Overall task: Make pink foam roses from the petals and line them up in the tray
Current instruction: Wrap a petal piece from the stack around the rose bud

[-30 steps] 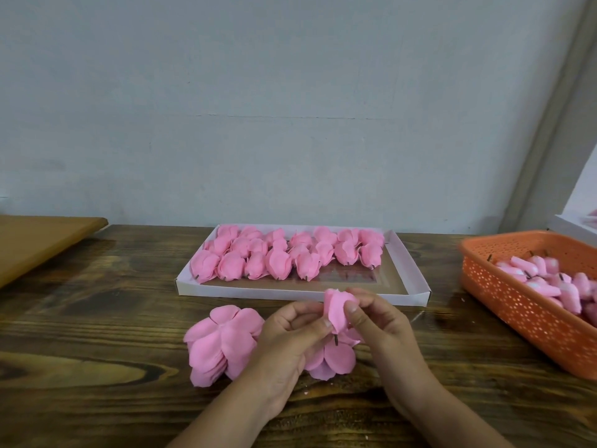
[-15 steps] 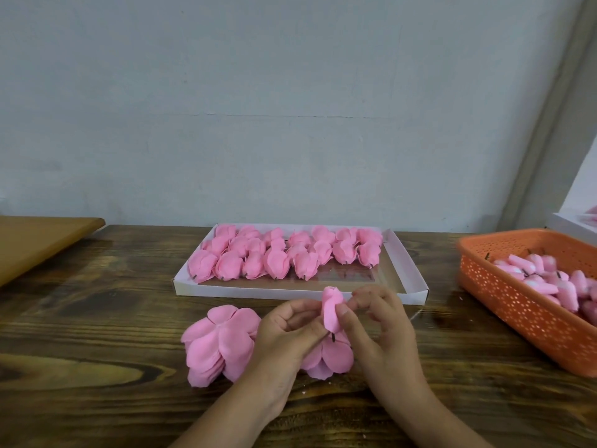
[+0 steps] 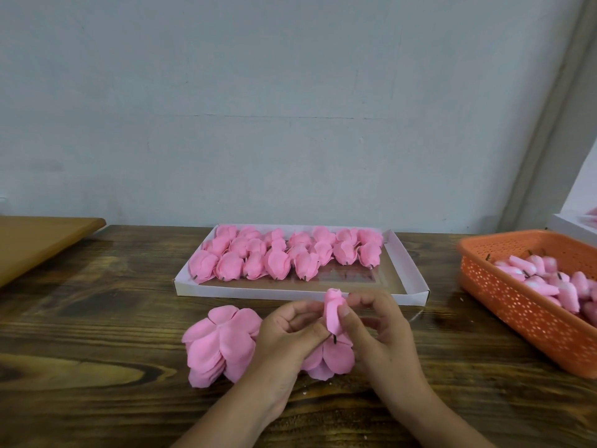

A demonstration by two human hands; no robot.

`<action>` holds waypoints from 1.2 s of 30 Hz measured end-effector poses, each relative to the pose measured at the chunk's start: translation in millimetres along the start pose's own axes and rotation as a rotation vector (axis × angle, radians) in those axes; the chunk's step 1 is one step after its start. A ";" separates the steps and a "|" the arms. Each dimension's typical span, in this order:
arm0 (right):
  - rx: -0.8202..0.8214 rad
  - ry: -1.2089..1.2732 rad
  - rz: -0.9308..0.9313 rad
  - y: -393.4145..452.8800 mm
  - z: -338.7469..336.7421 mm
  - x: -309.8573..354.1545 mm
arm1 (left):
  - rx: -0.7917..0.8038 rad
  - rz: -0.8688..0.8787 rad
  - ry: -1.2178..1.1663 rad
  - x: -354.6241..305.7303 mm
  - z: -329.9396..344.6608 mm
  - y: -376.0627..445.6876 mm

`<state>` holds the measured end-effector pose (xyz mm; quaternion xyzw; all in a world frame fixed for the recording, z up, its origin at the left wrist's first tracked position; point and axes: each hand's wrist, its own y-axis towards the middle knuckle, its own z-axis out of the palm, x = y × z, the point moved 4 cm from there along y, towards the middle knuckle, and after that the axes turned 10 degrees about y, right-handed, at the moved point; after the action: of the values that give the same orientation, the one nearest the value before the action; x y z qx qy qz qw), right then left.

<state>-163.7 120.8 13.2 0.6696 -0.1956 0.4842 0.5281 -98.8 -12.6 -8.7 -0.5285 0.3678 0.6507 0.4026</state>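
Currently both hands up at 6 o'clock over the dark wooden table. Left hand and right hand pinching the same small pink foam rose bud from opposite sides, fingers curled round it. Bud upright, short dark stem poking out of its bottom end. Right thumb flat against the bud's side, left thumb and forefinger at its base.

Under the hands: loose flat pink foam petals on the table, partly hidden by the fingers. Just beside the left hand at 9 o'clock: fanned stack of flat pink foam petals, touching the table, apart from the bud.

At 12 o'clock from the hands: shallow white cardboard tray, finished pink foam roses lined up in rows across its far and left part, stems toward the near side. Near strip and right end of tray floor bare.

At 3 o'clock: orange perforated plastic basket holding a heap of pink buds on dark stems, well apart from the hands. At 10 o'clock, far left: corner of a light brown board.
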 end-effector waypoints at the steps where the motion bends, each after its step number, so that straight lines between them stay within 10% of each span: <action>1: -0.001 0.033 0.017 0.1 -0.2 -0.6 | 0.012 0.002 0.006 0.2 0.2 0.1; 36: -0.001 0.174 0.184 -2.0 3.1 -0.7 | -0.003 0.016 0.048 -3.0 0.8 -1.6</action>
<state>-161.0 118.6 11.6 0.6040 -0.2099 0.5868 0.4968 -97.3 -11.6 -5.6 -0.5416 0.3804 0.6416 0.3878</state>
